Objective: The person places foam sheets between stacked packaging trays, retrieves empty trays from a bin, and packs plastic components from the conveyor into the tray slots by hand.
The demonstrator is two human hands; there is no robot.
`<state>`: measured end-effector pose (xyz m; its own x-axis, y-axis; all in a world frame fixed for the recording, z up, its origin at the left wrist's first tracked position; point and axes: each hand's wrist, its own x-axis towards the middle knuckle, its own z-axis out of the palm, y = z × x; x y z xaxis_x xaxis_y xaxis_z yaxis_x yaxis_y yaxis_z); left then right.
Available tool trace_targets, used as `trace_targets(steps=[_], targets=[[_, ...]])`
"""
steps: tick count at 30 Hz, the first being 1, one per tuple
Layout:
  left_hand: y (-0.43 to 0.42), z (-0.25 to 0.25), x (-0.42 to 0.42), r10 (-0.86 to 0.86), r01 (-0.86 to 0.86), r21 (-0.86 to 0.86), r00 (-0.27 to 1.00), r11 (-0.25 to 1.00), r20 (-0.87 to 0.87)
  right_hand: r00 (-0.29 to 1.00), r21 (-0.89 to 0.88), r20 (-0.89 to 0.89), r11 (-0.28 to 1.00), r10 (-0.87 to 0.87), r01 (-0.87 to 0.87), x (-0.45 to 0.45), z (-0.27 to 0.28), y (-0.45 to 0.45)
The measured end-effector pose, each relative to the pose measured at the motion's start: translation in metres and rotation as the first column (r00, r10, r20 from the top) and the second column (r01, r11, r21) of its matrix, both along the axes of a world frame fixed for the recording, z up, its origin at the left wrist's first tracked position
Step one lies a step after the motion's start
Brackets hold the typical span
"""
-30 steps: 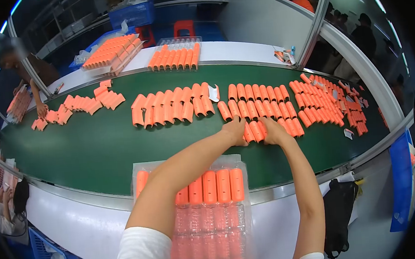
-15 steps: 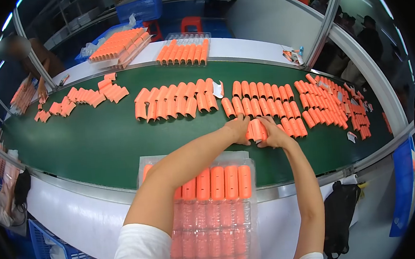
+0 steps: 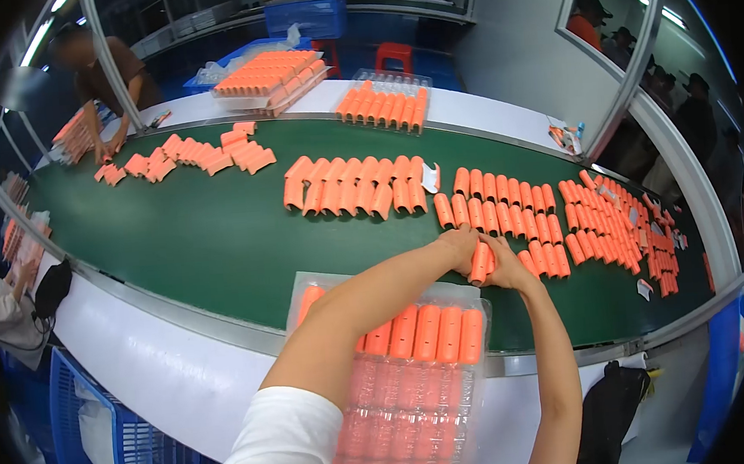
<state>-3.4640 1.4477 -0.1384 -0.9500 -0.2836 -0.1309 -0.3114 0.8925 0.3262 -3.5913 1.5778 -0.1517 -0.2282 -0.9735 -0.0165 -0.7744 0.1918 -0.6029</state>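
Orange half-tube plastic covers (image 3: pixel 480 263) are squeezed between my two hands above the green mat. My left hand (image 3: pixel 459 250) closes on them from the left, its fingertips partly hidden. From the right, my right hand (image 3: pixel 506 267) grips the same pieces with curled fingers. How many are held I cannot tell. Just beyond my hands stand rows of the same covers (image 3: pixel 509 219). Below my forearms lies a clear plastic tray (image 3: pixel 471 380), with orange covers (image 3: pixel 426 332) in its upper row and more orange showing through the plastic nearer me.
More covers lie in a double row (image 3: pixel 351 186), a loose group (image 3: pixel 211 153) and a dense cluster (image 3: pixel 622 223) on the green surface (image 3: pixel 192 244). Filled trays (image 3: pixel 271 79) stand on the far ledge. A person (image 3: pixel 115 73) works at far left. Blue crates (image 3: pixel 137 447) sit below left.
My hands have drawn closer together around the orange covers, with fewer showing between them. The view has swung left, so the scene sits further right.
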Motion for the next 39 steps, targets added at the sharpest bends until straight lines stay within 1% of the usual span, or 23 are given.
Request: trace_targets(steps=[3, 4, 6, 8, 9, 10, 13, 15, 16, 17, 18, 19, 21, 23, 25, 26, 27, 29, 33, 35, 36, 38, 39], targets=[[-0.005, 0.005, -0.003, 0.017, -0.018, 0.015, 0.999, 1.0, 0.051, 0.998, 0.013, 0.057, 0.999, 0.036, -0.037, -0.007, 0.006, -0.005], [-0.008, 0.008, -0.004, 0.005, -0.006, 0.018, 0.999, 1.0, 0.054, 0.994, -0.078, -0.066, 0.993, 0.086, -0.091, -0.016, -0.003, -0.009], [-0.011, 0.029, 0.009, 0.022, -0.028, 0.066, 0.996, 0.997, 0.087, 0.968, -0.019, 0.234, 0.996, 0.087, -0.085, 0.0, 0.033, -0.012], [-0.015, 0.055, 0.023, 0.047, -0.06, 0.108, 0.992, 0.992, 0.118, 0.954, 0.017, 0.296, 0.998, 0.045, -0.052, 0.025, 0.071, -0.01], [-0.013, 0.074, 0.036, 0.057, -0.065, 0.068, 0.992, 0.996, 0.11, 0.947, 0.039, 0.321, 0.999, 0.014, -0.028, 0.036, 0.087, -0.009], [-0.012, 0.092, 0.052, 0.065, -0.076, 0.083, 0.99, 0.994, 0.129, 0.943, 0.027, 0.33, 0.998, 0.05, -0.062, 0.049, 0.103, -0.01], [-0.001, 0.135, 0.105, 0.105, -0.119, 0.109, 0.986, 0.987, 0.131, 0.96, 0.133, 0.28, 0.989, 0.022, -0.062, 0.102, 0.156, -0.002], [0.009, 0.159, 0.148, 0.061, -0.105, 0.191, 0.973, 0.976, 0.222, 0.942, 0.089, 0.318, 0.985, 0.109, -0.145, 0.133, 0.169, 0.002], [0.017, 0.164, 0.17, 0.091, -0.105, 0.079, 0.982, 0.991, 0.168, 0.921, 0.104, 0.369, 0.979, 0.125, -0.174, 0.154, 0.177, 0.006], [0.027, 0.161, 0.188, 0.097, -0.094, -0.023, 0.988, 0.995, 0.117, 0.924, 0.057, 0.338, 0.976, 0.177, -0.208, 0.17, 0.173, 0.009], [0.022, 0.146, 0.198, 0.124, -0.125, -0.008, 0.979, 0.992, 0.161, 0.902, 0.093, 0.374, 0.959, 0.215, -0.267, 0.179, 0.164, 0.009], [0.038, 0.167, 0.224, 0.12, -0.144, 0.079, 0.961, 0.986, 0.248, 0.902, 0.197, 0.391, 0.94, 0.185, -0.278, 0.196, 0.17, 0.015], [0.062, 0.184, 0.259, 0.128, -0.159, 0.079, 0.945, 0.984, 0.302, 0.897, 0.172, 0.382, 0.937, 0.222, -0.305, 0.23, 0.172, 0.031], [0.076, 0.173, 0.282, 0.182, -0.192, 0.011, 0.945, 0.981, 0.272, 0.918, 0.2, 0.309, 0.926, 0.25, -0.32, 0.255, 0.173, 0.045], [0.092, 0.176, 0.3, 0.185, -0.216, 0.056, 0.925, 0.975, 0.331, 0.905, 0.228, 0.337, 0.91, 0.26, -0.346, 0.274, 0.171, 0.057], [0.097, 0.178, 0.306, 0.161, -0.201, 0.077, 0.919, 0.977, 0.36, 0.9, 0.378, 0.404, 0.866, 0.163, -0.327, 0.282, 0.175, 0.06], [0.101, 0.174, 0.311, 0.152, -0.192, 0.079, 0.921, 0.978, 0.36, 0.902, 0.379, 0.404, 0.869, 0.154, -0.319, 0.286, 0.171, 0.063], [0.105, 0.159, 0.318, 0.194, -0.217, 0.041, 0.93, 0.975, 0.311, 0.969, 0.357, 0.172, 0.905, 0.178, -0.23, 0.294, 0.159, 0.071], [0.111, 0.146, 0.328, 0.206, -0.221, 0.06, 0.959, 0.973, 0.194, 0.973, 0.389, 0.105, 0.892, 0.205, -0.23, 0.299, 0.16, 0.083], [0.114, 0.14, 0.337, 0.204, -0.203, 0.241, 0.979, 0.949, 0.02, 0.971, 0.31, 0.078, 0.92, 0.225, -0.238, 0.297, 0.156, 0.093], [0.116, 0.133, 0.341, 0.2, -0.199, 0.241, 0.98, 0.95, 0.02, 0.972, 0.311, 0.077, 0.921, 0.22, -0.233, 0.297, 0.152, 0.099], [0.122, 0.123, 0.347, 0.184, -0.15, 0.234, 0.974, 0.961, -0.132, 0.958, 0.163, 0.007, 0.945, 0.285, -0.282, 0.299, 0.146, 0.112], [0.126, 0.122, 0.35, 0.177, -0.143, 0.233, 0.975, 0.962, -0.131, 0.961, 0.162, 0.008, 0.948, 0.278, -0.275, 0.302, 0.148, 0.119]])
